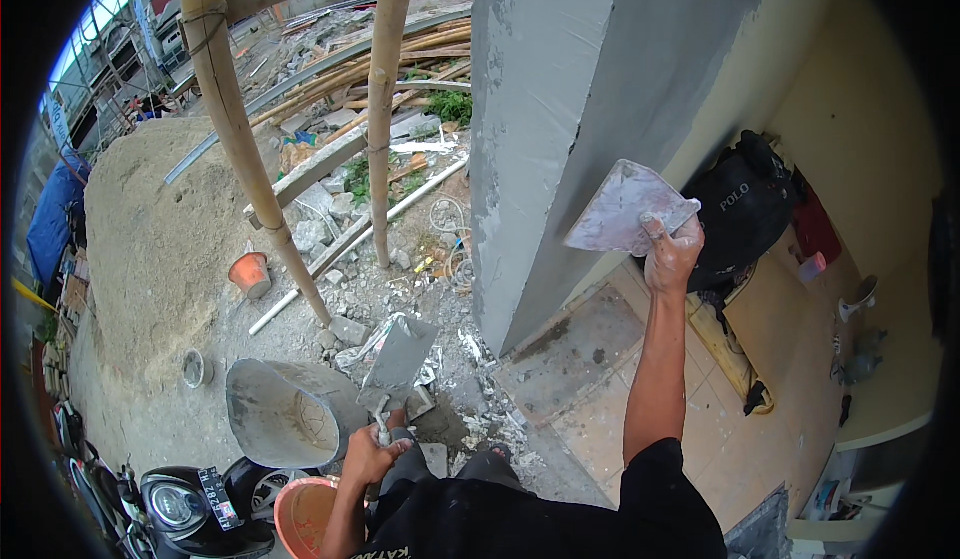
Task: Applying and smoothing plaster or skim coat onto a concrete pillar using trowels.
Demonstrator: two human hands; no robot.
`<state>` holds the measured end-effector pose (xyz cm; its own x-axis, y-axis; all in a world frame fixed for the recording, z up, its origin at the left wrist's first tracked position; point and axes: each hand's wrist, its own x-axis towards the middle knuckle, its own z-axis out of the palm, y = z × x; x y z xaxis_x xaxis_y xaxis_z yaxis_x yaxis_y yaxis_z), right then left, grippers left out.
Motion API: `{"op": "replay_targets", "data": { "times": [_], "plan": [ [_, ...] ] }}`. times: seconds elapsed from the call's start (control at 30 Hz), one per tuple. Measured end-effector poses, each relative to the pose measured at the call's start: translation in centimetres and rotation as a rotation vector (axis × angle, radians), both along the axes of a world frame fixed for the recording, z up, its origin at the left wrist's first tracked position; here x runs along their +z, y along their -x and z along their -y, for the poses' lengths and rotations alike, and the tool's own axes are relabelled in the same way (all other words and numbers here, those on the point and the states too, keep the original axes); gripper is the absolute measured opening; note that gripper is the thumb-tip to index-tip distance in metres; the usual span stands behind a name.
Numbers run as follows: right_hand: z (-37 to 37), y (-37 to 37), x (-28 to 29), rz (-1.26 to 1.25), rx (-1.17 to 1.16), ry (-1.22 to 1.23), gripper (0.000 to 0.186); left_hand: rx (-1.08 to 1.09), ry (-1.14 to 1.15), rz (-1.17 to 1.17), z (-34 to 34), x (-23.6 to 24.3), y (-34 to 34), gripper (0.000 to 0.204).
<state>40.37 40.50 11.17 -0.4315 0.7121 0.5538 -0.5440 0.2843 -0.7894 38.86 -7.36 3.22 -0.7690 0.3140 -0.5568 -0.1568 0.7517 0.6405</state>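
Note:
My right hand, spotted with white plaster, is closed on one corner of a flat, whitish, plaster-smeared plate. The plate is held tilted at the right face of a grey plastered column; whether it touches the face I cannot tell. Low in front of me, my left hand is wrapped round the handle of a trowel, whose grey blade points up and away from me. Beside the trowel stands a large grey bucket with dried residue inside.
Bamboo poles rise left of the column. Behind them are a sand heap, rubble and an orange bucket. A motorcycle and an orange tub are at lower left. A black bag lies right of the column.

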Motion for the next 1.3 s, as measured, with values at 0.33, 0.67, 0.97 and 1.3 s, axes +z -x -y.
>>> {"op": "replay_targets", "data": {
  "times": [0.33,0.67,0.97,1.3],
  "plan": [
    [-0.2,4.0,7.5,-0.043,0.311,-0.036,0.036,-0.002,0.009,0.005,-0.1,-0.8,0.1,0.03],
    [-1.7,0.6,7.6,0.115,-0.011,-0.217,0.022,-0.011,-0.002,0.005,0.6,-1.7,0.5,0.035],
    [-0.4,1.9,9.1,0.069,-0.064,-0.213,0.016,-0.079,-0.008,-0.033,0.3,-2.1,0.8,0.035],
    [-0.9,4.4,7.8,-0.014,0.325,-0.068,0.037,-0.096,-0.04,-0.018,0.2,-2.0,0.5,0.038]
  ]
}}
